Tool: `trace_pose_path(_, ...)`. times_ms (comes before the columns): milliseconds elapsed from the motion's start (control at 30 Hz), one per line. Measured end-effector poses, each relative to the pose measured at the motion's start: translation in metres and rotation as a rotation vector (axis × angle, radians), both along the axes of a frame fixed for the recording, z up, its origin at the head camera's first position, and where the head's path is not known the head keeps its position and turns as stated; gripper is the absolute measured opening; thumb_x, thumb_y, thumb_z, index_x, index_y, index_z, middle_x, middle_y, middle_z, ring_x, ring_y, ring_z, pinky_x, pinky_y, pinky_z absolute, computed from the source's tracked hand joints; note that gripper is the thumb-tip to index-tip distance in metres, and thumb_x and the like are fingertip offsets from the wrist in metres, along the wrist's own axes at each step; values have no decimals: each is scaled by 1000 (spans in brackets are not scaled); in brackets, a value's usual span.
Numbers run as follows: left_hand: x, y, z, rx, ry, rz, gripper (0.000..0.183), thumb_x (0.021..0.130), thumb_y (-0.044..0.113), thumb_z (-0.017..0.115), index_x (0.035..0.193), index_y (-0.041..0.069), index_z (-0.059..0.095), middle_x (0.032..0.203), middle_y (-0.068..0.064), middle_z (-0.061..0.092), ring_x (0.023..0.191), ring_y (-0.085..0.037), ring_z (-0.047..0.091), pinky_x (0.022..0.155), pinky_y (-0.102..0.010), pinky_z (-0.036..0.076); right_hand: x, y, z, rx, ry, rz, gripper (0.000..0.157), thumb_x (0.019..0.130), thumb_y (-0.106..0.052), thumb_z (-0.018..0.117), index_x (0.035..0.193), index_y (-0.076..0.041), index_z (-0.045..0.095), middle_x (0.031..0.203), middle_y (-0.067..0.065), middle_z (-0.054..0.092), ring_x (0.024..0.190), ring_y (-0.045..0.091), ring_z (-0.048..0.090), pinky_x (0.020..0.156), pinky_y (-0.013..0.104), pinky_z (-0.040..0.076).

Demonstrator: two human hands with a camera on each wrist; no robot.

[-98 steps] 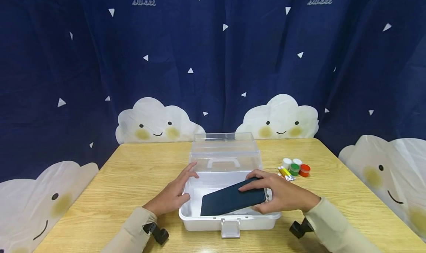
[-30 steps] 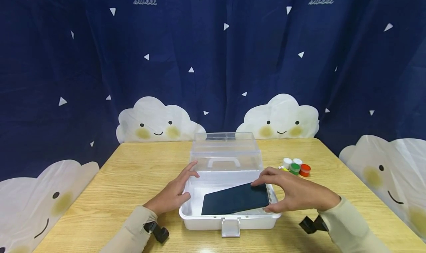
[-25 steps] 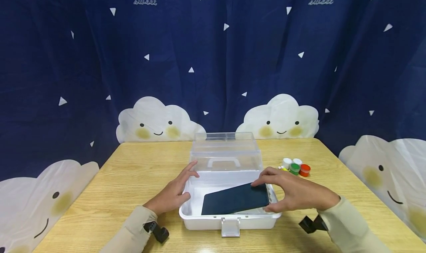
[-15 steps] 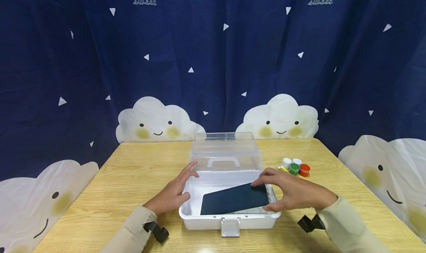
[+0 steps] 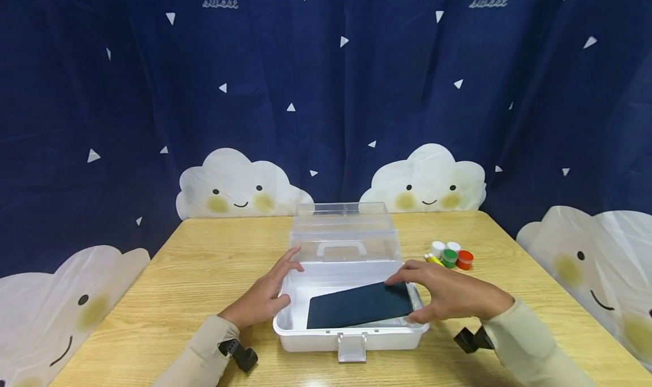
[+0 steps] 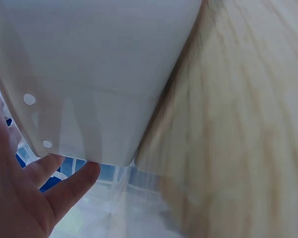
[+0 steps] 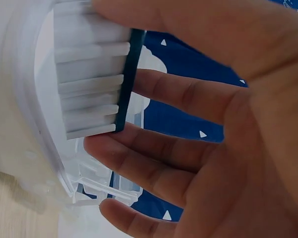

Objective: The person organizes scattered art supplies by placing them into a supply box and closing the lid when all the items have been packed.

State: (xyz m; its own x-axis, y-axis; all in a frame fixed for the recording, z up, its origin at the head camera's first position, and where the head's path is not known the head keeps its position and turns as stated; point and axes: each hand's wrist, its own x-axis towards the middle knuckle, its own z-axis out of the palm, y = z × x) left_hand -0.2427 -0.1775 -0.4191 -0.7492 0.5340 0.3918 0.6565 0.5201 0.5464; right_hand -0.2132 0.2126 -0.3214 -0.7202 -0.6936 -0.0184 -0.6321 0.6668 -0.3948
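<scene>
A white plastic box [image 5: 303,341] with a clear lid [image 5: 344,224] standing raised at the back is in the middle of the head view. A flat dark-blue case [image 5: 359,306] lies slanted inside it. My right hand [image 5: 448,294] pinches the case's right end, thumb at the near edge and fingers at the far edge. The right wrist view shows the case's white ribbed face [image 7: 92,84] close up. My left hand [image 5: 265,297] rests along the box's left rim, fingers spread. In the left wrist view, its fingertips [image 6: 93,168] are right at the box's edge.
On the wooden table [image 5: 224,251], right of the box, stand small lidded pots: a green one [image 5: 449,258], a red one [image 5: 464,260] and two white ones. Yellow tubes [image 5: 433,259] lie beside them, partly behind my right hand. A curtain [image 5: 326,93] hangs behind.
Since the earliest frame my right hand has shifted right along the case to its end, and the case has moved slightly right. In the last second little differs. My left hand stays put.
</scene>
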Motion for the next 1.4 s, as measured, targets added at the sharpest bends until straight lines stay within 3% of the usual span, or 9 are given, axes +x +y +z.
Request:
trace_pose_path(100, 0, 0, -1, 0, 8, 2, 58, 76, 0, 54, 129, 23, 43, 161, 7, 11, 62, -7, 44, 55, -26, 43, 1, -1, 0, 11, 12, 1, 61, 75, -44, 78, 129, -26, 59, 130, -6, 53, 116, 20, 50, 95, 47, 46)
trace_pose_path(333, 0, -1, 0, -5, 3, -4, 58, 76, 0, 53, 129, 21, 43, 161, 6, 11, 47, -1, 28, 50, -24, 41, 1, -6, -1, 32, -3, -16, 61, 74, -41, 80, 129, -23, 60, 132, -5, 54, 117, 21, 51, 95, 48, 46)
trace_pose_path(533, 1, -1, 2, -6, -3, -6, 58, 77, 0, 53, 130, 21, 42, 161, 7, 10, 47, 0, 27, 50, -24, 40, 0, -6, -2, 39, 2, -20, 62, 73, -41, 81, 129, -21, 60, 132, -4, 55, 116, 21, 52, 95, 47, 46)
trace_pose_path(933, 1, 0, 2, -4, 12, 6, 58, 75, 0, 53, 129, 21, 43, 161, 5, 12, 50, -3, 31, 51, -25, 40, 0, -6, -3, 47, -3, -25, 62, 73, -41, 81, 128, -20, 60, 132, -3, 55, 116, 21, 52, 96, 47, 46)
trace_pose_path(1067, 2, 0, 3, 1, 27, 12, 59, 74, 0, 54, 128, 22, 44, 161, 5, 14, 64, -6, 44, 55, -26, 42, -1, -6, -3, 43, -17, -30, 63, 73, -41, 81, 129, -21, 60, 133, -4, 54, 117, 21, 51, 96, 47, 45)
trace_pose_path(1267, 2, 0, 1, 9, 54, -7, 58, 74, -1, 54, 128, 19, 45, 161, 2, 14, 66, -9, 47, 54, -26, 41, 0, -7, -2, 34, -33, -35, 63, 73, -39, 81, 129, -20, 60, 133, -3, 54, 117, 22, 51, 96, 49, 45)
trace_pose_path(1400, 1, 0, 0, 13, 62, -16, 58, 74, -1, 53, 128, 19, 44, 161, -1, 15, 90, -16, 53, 57, -26, 41, 1, -6, -2, 31, -30, -26, 62, 74, -39, 81, 129, -20, 59, 133, -3, 54, 118, 22, 51, 97, 49, 44)
